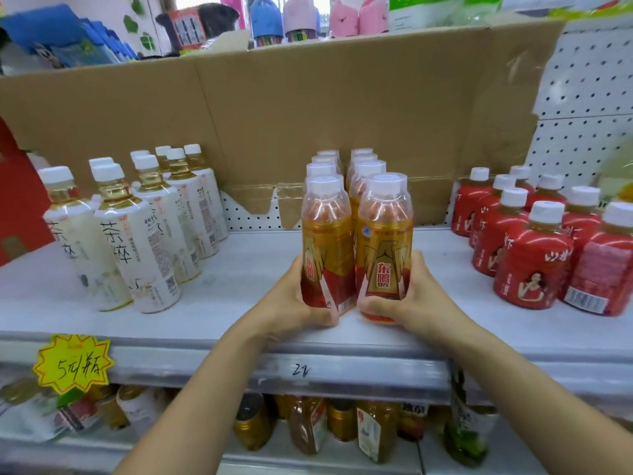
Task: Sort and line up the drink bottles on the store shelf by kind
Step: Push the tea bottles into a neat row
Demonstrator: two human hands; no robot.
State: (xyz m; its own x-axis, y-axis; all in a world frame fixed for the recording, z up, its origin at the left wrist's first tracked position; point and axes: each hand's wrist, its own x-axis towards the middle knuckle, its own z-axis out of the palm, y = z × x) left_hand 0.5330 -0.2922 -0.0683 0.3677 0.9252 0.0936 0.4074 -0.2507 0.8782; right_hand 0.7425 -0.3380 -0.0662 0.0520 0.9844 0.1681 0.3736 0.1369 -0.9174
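Observation:
Two rows of gold-and-red energy drink bottles with white caps stand mid-shelf. My left hand [301, 303] grips the base of the front left gold bottle [327, 241]. My right hand [407, 296] grips the base of the front right gold bottle [383, 241]. Both front bottles stand upright, side by side, close to the shelf's front edge. A cluster of white-labelled tea bottles [137, 228] stands to the left. Red-labelled bottles [534, 255] are grouped at the right.
The grey shelf [239, 269] has bare board between the three groups. Brown cardboard [308, 114] backs the shelf. A yellow price tag [73, 363] hangs on the front rail at left. Mixed bottles and cans [342, 426] fill the lower shelf.

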